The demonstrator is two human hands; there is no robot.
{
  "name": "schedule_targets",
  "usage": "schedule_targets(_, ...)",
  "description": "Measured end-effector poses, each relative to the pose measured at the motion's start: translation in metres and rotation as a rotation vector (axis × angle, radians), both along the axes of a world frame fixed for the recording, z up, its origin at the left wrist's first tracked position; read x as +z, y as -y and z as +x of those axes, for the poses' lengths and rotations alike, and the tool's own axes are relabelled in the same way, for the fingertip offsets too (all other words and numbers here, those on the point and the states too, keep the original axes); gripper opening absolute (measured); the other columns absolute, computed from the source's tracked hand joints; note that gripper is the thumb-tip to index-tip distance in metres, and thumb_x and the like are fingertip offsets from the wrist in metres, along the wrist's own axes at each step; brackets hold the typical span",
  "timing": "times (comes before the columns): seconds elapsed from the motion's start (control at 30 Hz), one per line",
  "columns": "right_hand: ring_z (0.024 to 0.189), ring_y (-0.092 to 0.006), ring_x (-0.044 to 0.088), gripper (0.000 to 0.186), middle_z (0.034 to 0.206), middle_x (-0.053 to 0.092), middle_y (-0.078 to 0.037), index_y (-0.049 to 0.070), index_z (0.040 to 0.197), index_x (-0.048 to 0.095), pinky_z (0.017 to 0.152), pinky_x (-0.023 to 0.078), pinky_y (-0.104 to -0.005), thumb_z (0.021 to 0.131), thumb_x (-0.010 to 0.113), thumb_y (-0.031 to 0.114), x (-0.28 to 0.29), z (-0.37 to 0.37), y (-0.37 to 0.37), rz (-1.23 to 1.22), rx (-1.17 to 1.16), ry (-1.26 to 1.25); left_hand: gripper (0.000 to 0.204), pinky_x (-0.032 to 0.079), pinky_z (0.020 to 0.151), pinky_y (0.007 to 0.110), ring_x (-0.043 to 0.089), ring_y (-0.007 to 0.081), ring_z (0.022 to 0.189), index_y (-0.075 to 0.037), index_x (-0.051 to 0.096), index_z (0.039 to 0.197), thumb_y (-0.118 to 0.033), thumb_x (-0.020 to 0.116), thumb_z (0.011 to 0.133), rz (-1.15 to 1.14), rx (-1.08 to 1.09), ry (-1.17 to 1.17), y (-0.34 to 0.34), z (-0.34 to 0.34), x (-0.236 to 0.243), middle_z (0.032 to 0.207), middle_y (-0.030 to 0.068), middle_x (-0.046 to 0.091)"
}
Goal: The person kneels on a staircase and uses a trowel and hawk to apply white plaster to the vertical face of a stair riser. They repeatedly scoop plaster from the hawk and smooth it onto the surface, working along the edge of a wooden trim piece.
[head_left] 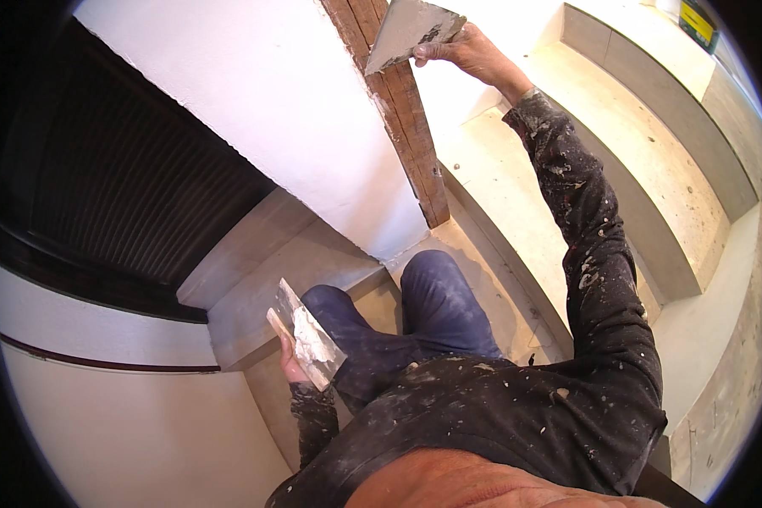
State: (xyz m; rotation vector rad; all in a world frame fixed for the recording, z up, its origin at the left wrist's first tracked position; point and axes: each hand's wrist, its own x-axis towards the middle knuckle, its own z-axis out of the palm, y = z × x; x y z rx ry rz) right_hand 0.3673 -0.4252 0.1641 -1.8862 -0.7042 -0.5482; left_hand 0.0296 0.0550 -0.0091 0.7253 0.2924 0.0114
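Observation:
My right hand (457, 57) grips a wide triangular grey metal blade (406, 34), smeared with filler, held up over the top of a weathered vertical wooden beam (402, 110); I cannot tell whether it touches. A white plastered wall (271, 102) runs along the beam's left side. Low at the left, my left hand (289, 358) holds a rectangular flat trowel (284, 300) by its wooden handle, with a lump of white compound (311, 345) on the blade. Its fingers are partly hidden by the tool.
Curved stone steps (656, 169) rise on the right, with a yellow-labelled container (694, 21) at the top. My knees (436, 296) are bent above the lower steps. A dark louvred panel (118, 195) and a white wall (127, 423) are at the left.

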Motion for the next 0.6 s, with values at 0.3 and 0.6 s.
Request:
schedule_targets(0.3,0.091,-0.0200,0.071,0.033,0.088,0.075,-0.008,0.006,0.101,0.075,0.094,0.052,-0.0421,0.092,0.072,0.038,-0.014,-0.004,0.003,-0.027,0.063,-0.014,0.055,0.054,0.097,0.041,0.067,0.0257,0.109,-0.002,0.052,0.140,-0.043,0.048,0.105,0.007,0.033,-0.082,-0.005,0.001,-0.003,0.124,0.0125,0.067)
schedule_targets(0.6,0.094,-0.0211,0.069,0.033,0.088,0.075,-0.008,0.006,0.095,0.077,0.093,0.051,-0.0413,0.093,0.072,0.039,-0.013,-0.007,0.001,-0.016,0.043,-0.060,0.055,0.053,0.098,0.041,0.066,0.0264,0.110,-0.001,0.052,0.141,-0.043,0.049,0.105,-0.022,-0.025,-0.003,-0.004,0.000,-0.005,0.126,0.0129,0.067)
